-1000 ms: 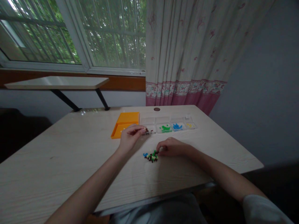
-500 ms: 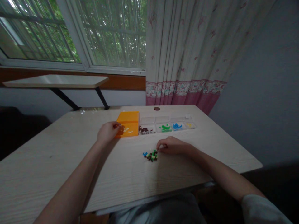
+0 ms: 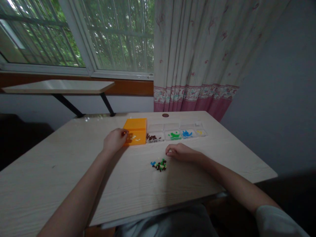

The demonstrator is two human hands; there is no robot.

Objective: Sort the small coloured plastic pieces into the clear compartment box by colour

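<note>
My left hand (image 3: pixel 114 139) is at the left edge of an open orange box (image 3: pixel 135 124), its fingers pinched together; whatever they hold is too small to make out. Several pale pieces (image 3: pixel 134 138) lie in the near half of that box. Right of centre, my right hand (image 3: pixel 181 152) has thumb and forefinger closed in a pinch, with a tiny dark piece perhaps at the tips. Just left of and nearer than it, a small mixed pile of brown, green, blue and pale pieces (image 3: pixel 160 165) rests on the table.
Clear lidded boxes stand in a row beside the orange one, holding brown pieces (image 3: pixel 153 137), green pieces (image 3: pixel 174 135), blue pieces (image 3: pixel 187 133) and yellow pieces (image 3: pixel 200 132). A raised shelf (image 3: pixel 61 86) is at the back left of the wooden table (image 3: pixel 138 187), near a curtain (image 3: pixel 192 56).
My right hand has lifted slightly away from the mixed pile, toward the clear boxes. My left hand stays almost where it was at the orange box.
</note>
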